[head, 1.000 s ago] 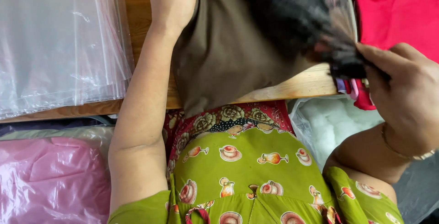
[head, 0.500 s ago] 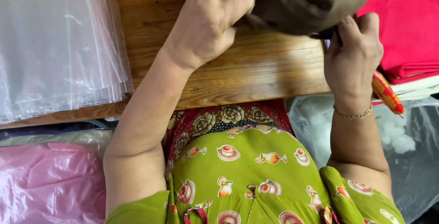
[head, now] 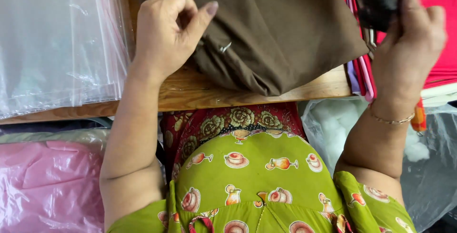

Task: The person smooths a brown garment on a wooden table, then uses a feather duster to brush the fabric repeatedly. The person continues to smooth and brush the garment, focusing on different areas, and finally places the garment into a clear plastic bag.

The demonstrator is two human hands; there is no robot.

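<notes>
1. I see my left hand [head: 166, 35] curled over the near left edge of the brown cloth [head: 281, 28], thumb and fingers pinched narrow on a fold of it.
2. The brown cloth lies folded on the wooden desk [head: 190, 92]; its lower corner reaches the desk's front edge and stops just short of overhanging it.
3. My right hand [head: 409, 47] is raised at the right, fingers closed around a dark, blurred item [head: 378, 0]; I cannot tell what that item is.
4. A stack of clear plastic bags [head: 57, 42] covers the left part of the desk, its right edge just beside my left wrist.
5. A pile of folded red fabric [head: 440, 28] sits to the right, its layered edges touching the brown cloth's right side.
6. A strip of bare wood shows along the desk's front edge between the bags and the brown cloth.
7. Below the desk edge, a pink bag [head: 47, 185] lies at the left and a clear bag with white filling [head: 333, 128] at the right, beside my right forearm.
</notes>
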